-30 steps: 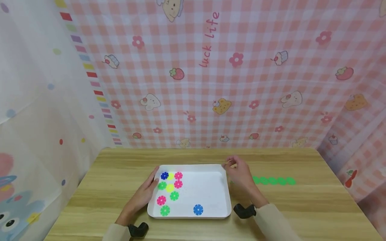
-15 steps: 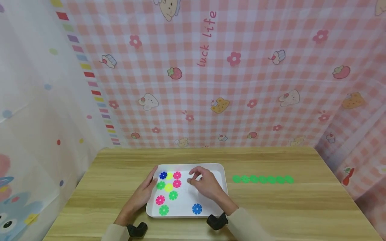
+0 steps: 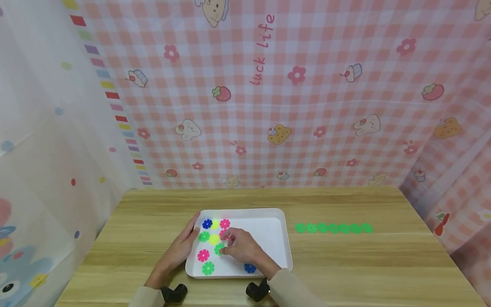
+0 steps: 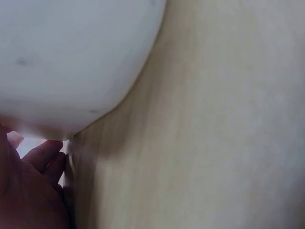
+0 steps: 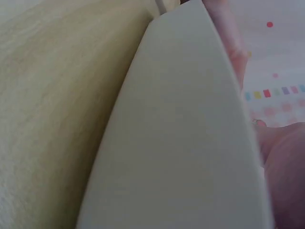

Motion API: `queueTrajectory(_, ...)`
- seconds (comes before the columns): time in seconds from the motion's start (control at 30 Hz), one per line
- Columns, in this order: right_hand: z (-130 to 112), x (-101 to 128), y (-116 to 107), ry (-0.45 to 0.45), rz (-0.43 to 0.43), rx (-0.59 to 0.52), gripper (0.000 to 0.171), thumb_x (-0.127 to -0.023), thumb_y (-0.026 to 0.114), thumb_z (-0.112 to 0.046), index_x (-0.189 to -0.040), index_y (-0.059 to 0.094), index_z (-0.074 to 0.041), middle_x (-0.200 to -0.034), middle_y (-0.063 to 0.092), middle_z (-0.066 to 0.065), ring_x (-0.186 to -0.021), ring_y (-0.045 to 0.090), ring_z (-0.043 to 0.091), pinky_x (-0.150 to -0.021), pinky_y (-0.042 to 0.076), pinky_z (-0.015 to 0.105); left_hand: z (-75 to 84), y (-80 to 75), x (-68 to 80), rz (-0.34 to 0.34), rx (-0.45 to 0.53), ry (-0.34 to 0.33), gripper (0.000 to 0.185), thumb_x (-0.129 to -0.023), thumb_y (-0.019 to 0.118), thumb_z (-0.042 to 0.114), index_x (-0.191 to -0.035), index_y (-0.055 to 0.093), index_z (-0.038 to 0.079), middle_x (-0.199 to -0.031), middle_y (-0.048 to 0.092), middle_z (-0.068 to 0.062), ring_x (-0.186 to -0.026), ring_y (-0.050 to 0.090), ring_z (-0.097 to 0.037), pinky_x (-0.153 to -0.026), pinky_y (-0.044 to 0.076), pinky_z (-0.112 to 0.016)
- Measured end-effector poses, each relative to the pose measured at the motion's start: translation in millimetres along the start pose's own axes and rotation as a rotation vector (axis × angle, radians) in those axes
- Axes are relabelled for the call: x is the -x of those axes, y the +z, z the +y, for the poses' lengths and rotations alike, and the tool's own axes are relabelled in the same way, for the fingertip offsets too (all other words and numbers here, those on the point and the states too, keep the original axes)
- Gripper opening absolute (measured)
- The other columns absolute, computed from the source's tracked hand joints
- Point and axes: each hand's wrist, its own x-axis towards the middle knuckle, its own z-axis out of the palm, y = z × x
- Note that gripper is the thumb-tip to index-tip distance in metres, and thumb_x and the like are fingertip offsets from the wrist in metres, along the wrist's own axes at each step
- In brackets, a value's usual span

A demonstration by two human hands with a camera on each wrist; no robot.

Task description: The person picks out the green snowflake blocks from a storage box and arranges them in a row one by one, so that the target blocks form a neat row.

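A white tray [image 3: 264, 234] lies on the table holding several notched plastic snowflake discs, mostly at its left. My left hand [image 3: 180, 245] grips the tray's left side, thumb at the rim and fingers along the outside. Over the tray, my right hand [image 3: 243, 247] has thumb and forefinger apart, the thumb at a green snowflake disc [image 3: 218, 248] that it partly covers. Near those fingertips are a yellow disc [image 3: 213, 239] and a partly hidden pink one. The right forearm overlaps a blue disc [image 3: 249, 268]. In the right wrist view, the tray's wall [image 5: 176, 119] hides most of the work.
Right of the tray, a row of several green discs [image 3: 334, 228] lies on the wooden table [image 3: 368, 264]. Behind the table hangs a pink checked curtain [image 3: 326, 106]. A pale printed curtain [image 3: 46, 149] hangs at the left.
My right hand has moved left from the near end of the green row, across the tray, down to the discs. The row shows fully now. My left hand stays on the tray.
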Motion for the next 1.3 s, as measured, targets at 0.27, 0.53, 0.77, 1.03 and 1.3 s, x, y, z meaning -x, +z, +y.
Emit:
queueTrajectory(0.27,6,-4,5,0.001,0.018,0.000,0.025,-0.076,0.077,-0.021,-0.097,0.066,-0.014,-0.070,0.054,-0.003,-0.061,0.046,0.010,-0.054,0.036,0.022,-1.5,0.8,-0.2,-0.001,-0.010,0.003,0.049,-0.103,0.028,0.032,-0.149,0.012,0.037,-0.157,0.007,0.005,-0.144,0.003,-0.019,-0.115,0.004,-0.049)
queueTrajectory(0.53,7,-6,9,0.029,0.031,0.032,0.023,-0.074,0.078,-0.023,-0.093,0.067,-0.017,-0.067,0.051,-0.003,-0.060,0.044,0.011,-0.053,0.034,0.022,-3.2,-0.8,-2.0,0.001,-0.019,0.009,0.049,-0.103,0.028,0.035,-0.148,0.012,0.040,-0.157,0.007,0.007,-0.144,0.003,-0.019,-0.114,0.005,-0.050)
queueTrajectory(0.77,5,-6,13,0.048,0.056,0.124,0.026,-0.071,0.081,-0.026,-0.091,0.066,-0.020,-0.065,0.049,-0.004,-0.057,0.043,0.012,-0.052,0.033,0.023,-2.5,-0.7,-0.7,-0.009,-0.013,0.012,0.049,-0.103,0.029,0.035,-0.149,0.012,0.039,-0.157,0.007,0.007,-0.144,0.003,-0.019,-0.114,0.004,-0.050)
queueTrajectory(1.03,5,-6,14,0.031,0.076,0.125,0.022,-0.070,0.082,-0.022,-0.085,0.067,-0.020,-0.064,0.049,-0.004,-0.057,0.043,0.011,-0.051,0.033,0.023,-2.8,-0.3,-1.4,-0.011,-0.006,0.015,0.050,-0.103,0.029,0.034,-0.149,0.012,0.037,-0.157,0.006,0.007,-0.144,0.002,-0.019,-0.114,0.004,-0.050)
queueTrajectory(1.3,3,-4,15,0.062,0.094,0.105,0.021,-0.068,0.082,-0.020,-0.081,0.066,-0.020,-0.065,0.050,-0.004,-0.058,0.045,0.012,-0.051,0.034,0.024,-3.7,0.7,-1.6,-0.003,-0.029,0.024,0.049,-0.102,0.028,0.036,-0.148,0.012,0.040,-0.157,0.007,0.006,-0.144,0.003,-0.018,-0.115,0.004,-0.049)
